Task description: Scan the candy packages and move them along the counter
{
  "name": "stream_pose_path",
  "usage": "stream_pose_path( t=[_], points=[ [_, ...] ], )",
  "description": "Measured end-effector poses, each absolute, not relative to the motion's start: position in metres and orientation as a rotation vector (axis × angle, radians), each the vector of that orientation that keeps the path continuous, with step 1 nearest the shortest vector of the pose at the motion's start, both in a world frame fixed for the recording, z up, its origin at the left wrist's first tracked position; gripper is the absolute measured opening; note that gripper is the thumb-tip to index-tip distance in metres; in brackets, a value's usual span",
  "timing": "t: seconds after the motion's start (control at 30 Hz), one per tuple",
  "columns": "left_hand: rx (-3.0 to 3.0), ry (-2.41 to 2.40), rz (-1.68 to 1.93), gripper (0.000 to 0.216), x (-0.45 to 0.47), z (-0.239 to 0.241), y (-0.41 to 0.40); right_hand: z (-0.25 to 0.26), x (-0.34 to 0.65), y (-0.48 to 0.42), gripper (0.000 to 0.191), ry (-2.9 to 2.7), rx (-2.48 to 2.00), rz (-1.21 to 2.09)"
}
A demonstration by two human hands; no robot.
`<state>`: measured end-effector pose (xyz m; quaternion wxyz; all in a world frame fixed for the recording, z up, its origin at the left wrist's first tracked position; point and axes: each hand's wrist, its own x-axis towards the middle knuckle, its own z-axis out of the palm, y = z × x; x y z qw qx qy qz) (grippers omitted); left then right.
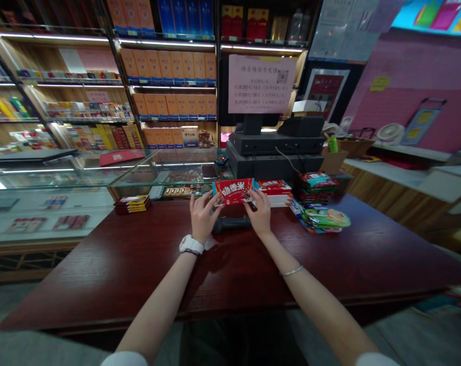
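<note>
A red snack box [233, 192] with white lettering and blue ends is held up above the table. My left hand [203, 216] grips its left end, and my right hand [260, 212] grips its right end. Below the box, a black handheld scanner [232, 223] lies on the dark red wooden table [146, 274], partly hidden by my left hand. Just behind my right hand sits a stack of similar red and white boxes [278, 193]. To the right are several flat green snack packets [324, 217].
Dark red packets [317, 185] are piled beside the box stack. A few yellow and red packs [133, 204] lie at the table's far left. Behind stand a glass display case [169, 173] and a black monitor with a paper sign [261, 84]. Stocked shelves [173, 66] line the back wall.
</note>
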<state>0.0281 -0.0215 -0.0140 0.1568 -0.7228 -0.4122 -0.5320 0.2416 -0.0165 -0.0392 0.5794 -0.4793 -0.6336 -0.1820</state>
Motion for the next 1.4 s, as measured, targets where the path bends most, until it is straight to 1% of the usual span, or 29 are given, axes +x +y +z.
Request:
stream_pose_path(
  t=[0.17, 0.23, 0.47, 0.6, 0.77, 0.93, 1.3, 1.4],
  points=[
    [-2.118, -1.309, -1.501, 0.076, 0.031, -0.014, -0.018, -0.044, 0.244, -0.015, 0.037, -1.512, -1.111, -0.434],
    [-2.134, -1.372, -1.449, 0.084, 0.03, -0.013, -0.017, -0.045, 0.243, -0.015, 0.038, -1.549, -1.106, -0.429],
    [-2.165, -1.497, -1.322, 0.078, 0.022, -0.013, -0.015, -0.044, 0.239, -0.02, 0.038, -1.631, -1.15, -0.475],
    [-2.173, -1.47, -1.31, 0.073, 0.02, -0.01, -0.018, -0.038, 0.235, -0.026, 0.039, -1.676, -1.22, -0.63],
    [-2.197, -1.408, -1.287, 0.069, 0.026, -0.009, -0.024, -0.024, 0.21, -0.039, 0.054, -1.947, -1.195, -0.787],
    [-2.244, -1.371, -1.256, 0.064, 0.031, -0.016, -0.023, -0.02, 0.183, -0.042, 0.056, -2.087, -1.217, -0.771],
    [-2.306, -1.285, -1.208, 0.066, 0.031, -0.017, -0.023, -0.023, 0.183, -0.036, 0.041, -2.087, -1.157, -0.644],
    [-2.323, -1.252, -1.185, 0.067, 0.032, -0.014, -0.025, -0.02, 0.185, -0.037, 0.047, -2.089, -1.157, -0.615]
  ],
)
